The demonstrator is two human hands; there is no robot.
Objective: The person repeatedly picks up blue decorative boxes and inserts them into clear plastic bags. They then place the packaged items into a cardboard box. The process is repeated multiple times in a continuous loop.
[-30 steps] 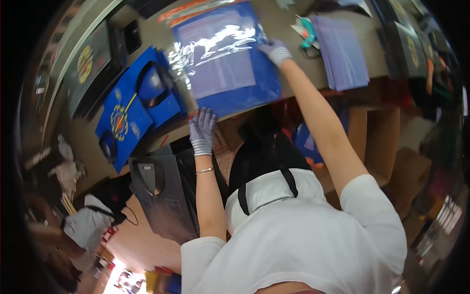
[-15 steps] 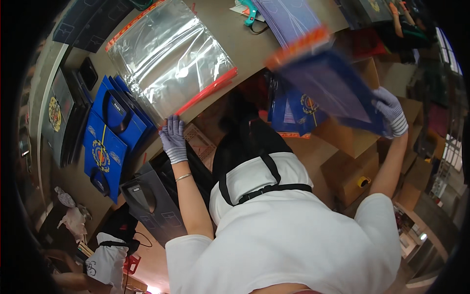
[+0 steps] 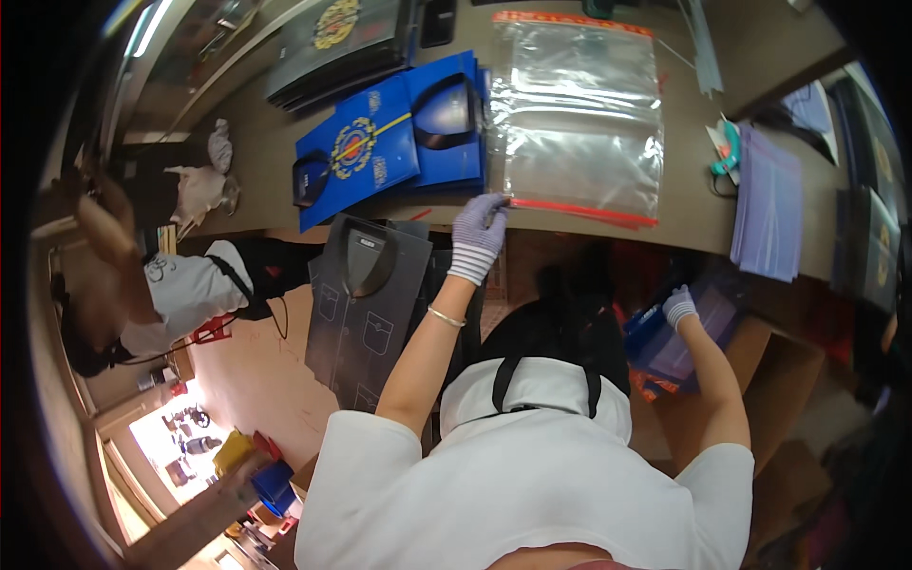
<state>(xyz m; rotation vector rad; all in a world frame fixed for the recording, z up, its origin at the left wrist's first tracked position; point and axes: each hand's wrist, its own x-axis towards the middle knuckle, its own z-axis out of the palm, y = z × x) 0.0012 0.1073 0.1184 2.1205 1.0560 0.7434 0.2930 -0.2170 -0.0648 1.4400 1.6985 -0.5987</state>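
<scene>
My left hand (image 3: pixel 478 233), in a pale purple glove with a striped cuff, is at the table's front edge. Its fingers are closed on the near left corner of a stack of clear plastic bags (image 3: pixel 584 142) with red edge strips. To its left, blue paper bags (image 3: pixel 375 142) with black handles and a yellow-blue emblem lie overlapping. My right hand (image 3: pixel 679 306), gloved alike, is low on the right below table height. It appears closed on a blue paper bag in a clear sleeve (image 3: pixel 689 332), though its fingers are partly hidden.
A dark grey paper bag (image 3: pixel 366 304) stands beside my left forearm. Purple sheets (image 3: pixel 768 204) and a teal tool (image 3: pixel 728 147) lie on the table's right. Open cardboard boxes (image 3: pixel 779 380) are by my right arm. Another person (image 3: pixel 195 285) works at far left.
My right hand has swung the sleeved blue bag down below the table edge. My left hand stays at the clear bags' corner, its fingers now more curled. The view has turned.
</scene>
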